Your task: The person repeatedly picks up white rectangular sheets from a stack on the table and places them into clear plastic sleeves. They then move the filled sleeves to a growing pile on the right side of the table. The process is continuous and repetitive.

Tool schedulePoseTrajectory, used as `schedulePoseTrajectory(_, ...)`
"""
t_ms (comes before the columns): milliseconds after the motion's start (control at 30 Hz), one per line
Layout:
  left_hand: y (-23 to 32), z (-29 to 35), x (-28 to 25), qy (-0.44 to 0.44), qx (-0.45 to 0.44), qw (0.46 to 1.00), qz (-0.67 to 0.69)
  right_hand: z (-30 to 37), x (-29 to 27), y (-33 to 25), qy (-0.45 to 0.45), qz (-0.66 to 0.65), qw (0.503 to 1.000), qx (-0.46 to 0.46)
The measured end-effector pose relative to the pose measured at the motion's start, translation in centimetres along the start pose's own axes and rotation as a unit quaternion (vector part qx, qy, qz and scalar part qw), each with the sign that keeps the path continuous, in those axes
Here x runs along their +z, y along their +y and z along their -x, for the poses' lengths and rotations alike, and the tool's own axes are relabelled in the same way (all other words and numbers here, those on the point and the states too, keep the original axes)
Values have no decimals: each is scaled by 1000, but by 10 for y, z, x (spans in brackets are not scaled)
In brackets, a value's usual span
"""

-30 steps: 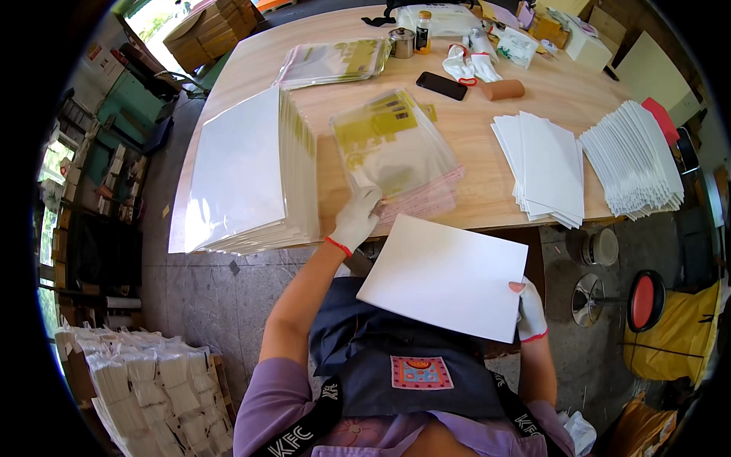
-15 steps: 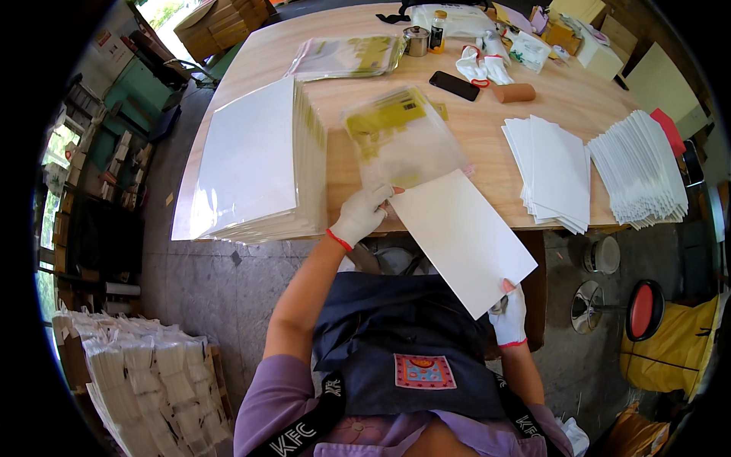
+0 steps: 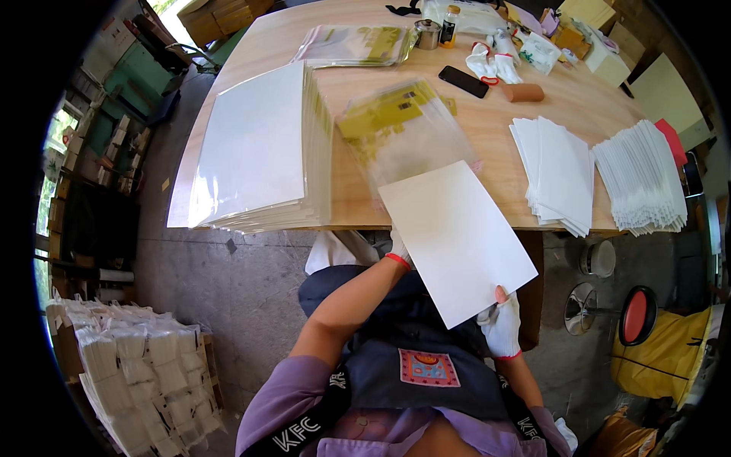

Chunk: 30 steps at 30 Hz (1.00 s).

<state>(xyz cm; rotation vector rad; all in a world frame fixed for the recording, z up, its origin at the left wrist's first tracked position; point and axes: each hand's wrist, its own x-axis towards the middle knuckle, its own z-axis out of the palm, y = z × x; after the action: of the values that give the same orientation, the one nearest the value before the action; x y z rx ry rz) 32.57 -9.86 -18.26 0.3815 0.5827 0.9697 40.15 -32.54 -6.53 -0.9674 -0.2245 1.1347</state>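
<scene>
A white rectangular board (image 3: 458,247) is held tilted at the table's front edge. My right hand (image 3: 502,326), in a white fingertip-less glove, is closed on its near right corner, thumb on top. My left hand (image 3: 399,250), gloved alike with a red cuff, is by the board's left edge and partly under it; its fingers are hidden. Just beyond the board lie clear plastic bags (image 3: 415,137) with yellow-green print. A tall stack of boards in clear sleeves (image 3: 255,145) stands to the left.
On the right are a loose pile of white boards (image 3: 560,175) and a fanned stack of white boards (image 3: 641,179). Farther back lie a phone (image 3: 464,81), a brown cylinder (image 3: 523,93), gloves (image 3: 493,65), a metal pot (image 3: 428,34) and more bags (image 3: 354,46).
My left hand has left the board's far left corner and come back toward me, partly under the board. My right hand keeps its corner. The view has shifted slightly.
</scene>
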Motion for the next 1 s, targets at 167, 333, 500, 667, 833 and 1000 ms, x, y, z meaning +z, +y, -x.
schedulePoseTrajectory(167,-21,44,-41,-25,-227,951,209,-29,-4,18,50,47,995,70)
schedulePoseTrajectory(333,-17,69,-18,108,-132,924,-342,-102,7,73,52,-204,974,89)
schedulePoseTrajectory(500,11,54,-47,23,-175,963,-203,-110,19,76,-32,-61,989,131)
schedulePoseTrajectory(667,76,77,-44,91,-147,949,-264,-110,60,55,-144,495,852,94)
schedulePoseTrajectory(833,96,70,-62,16,-127,935,-332,-133,72,94,-204,740,605,-211)
schedulePoseTrajectory(1000,106,71,-59,6,-136,936,-325,-139,97,98,-226,808,508,-197)
